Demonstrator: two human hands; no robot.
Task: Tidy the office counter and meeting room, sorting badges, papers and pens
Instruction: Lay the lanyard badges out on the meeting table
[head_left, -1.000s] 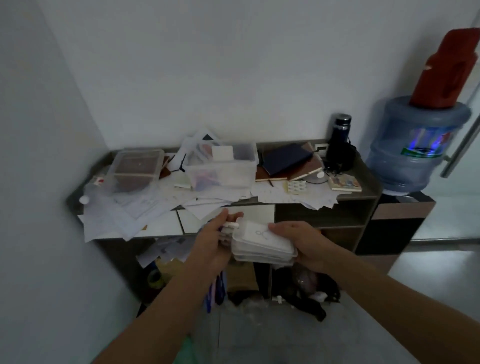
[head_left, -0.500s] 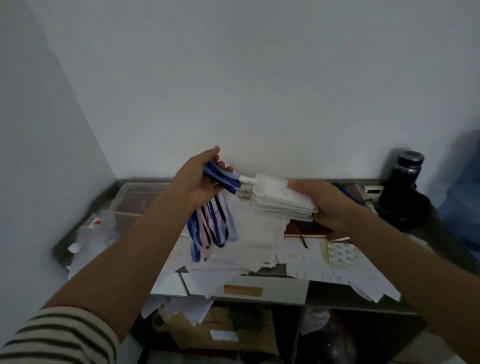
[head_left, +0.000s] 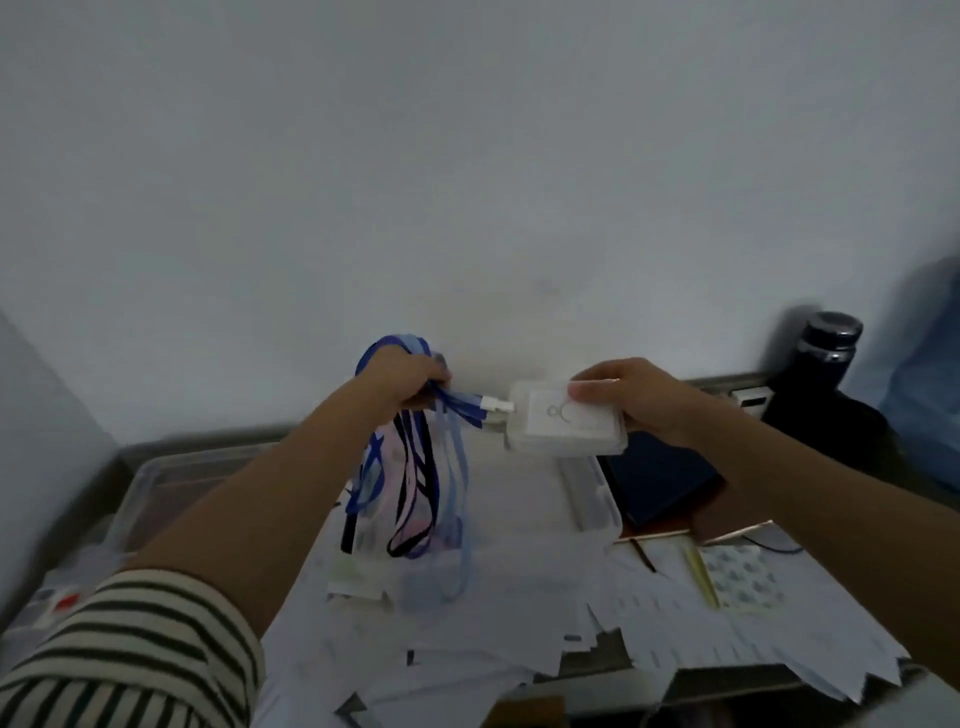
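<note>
Over the cluttered counter (head_left: 597, 670) I hold a stack of white badge holders (head_left: 566, 426) flat in my right hand (head_left: 623, 397), thumb on top. My left hand (head_left: 405, 382) grips their bunched lanyards (head_left: 415, 478), blue, light blue, pink and black, which loop down towards a clear plastic bin (head_left: 597, 499) below. Short white clips join lanyards and badges between my two hands. Loose white papers (head_left: 727, 639) cover most of the counter.
A second clear bin (head_left: 140, 493) stands at the left. Dark notebooks (head_left: 660, 483) lie right of the middle bin, with a patterned card (head_left: 743, 577) and a yellow pen (head_left: 701, 574) in front. A black bottle (head_left: 826, 364) stands at the back right by the wall.
I have stepped closer and raised the badges higher over the bins. My hands have drawn apart, stretching the lanyard ends straight, and the left hand now bunches the loops higher.
</note>
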